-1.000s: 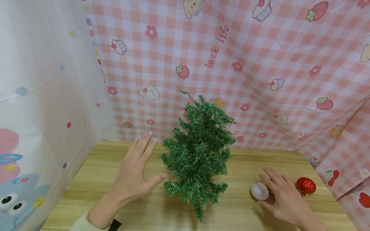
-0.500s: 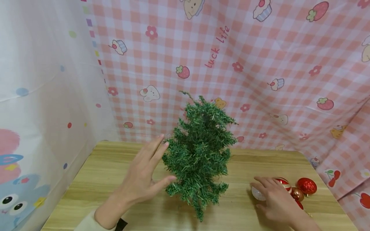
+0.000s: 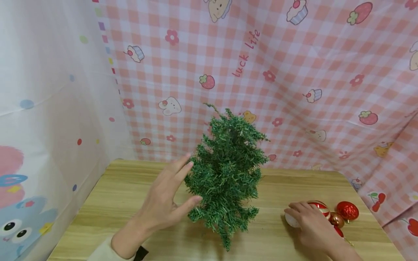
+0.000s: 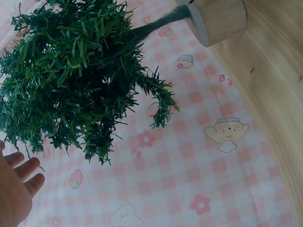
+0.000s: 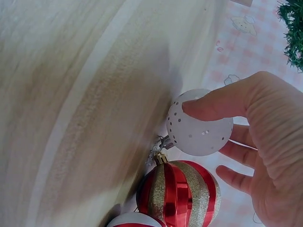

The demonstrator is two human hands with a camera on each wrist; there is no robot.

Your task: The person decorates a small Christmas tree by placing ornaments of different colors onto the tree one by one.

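Note:
A small green artificial Christmas tree stands mid-table, its round wooden base showing in the left wrist view. Beside its left branches is my left hand, fingers extended and thumb spread; whether the fingertips touch the branches I cannot tell. At the right, my right hand pinches a white bauble with silvery dots, thumb on one side and fingers on the other. The bauble is at the tabletop. Right by it lies a red-and-gold striped bauble, partly covered by the hand in the head view.
A glittery red bauble and a smaller copper bauble lie right of the right hand. Another red ornament is half hidden by that hand. Behind the wooden table hangs a pink checked cloth.
My left hand has moved right, closer to the tree. The right hand has come down and left onto the white bauble and now pinches it, uncovering the striped and copper baubles.

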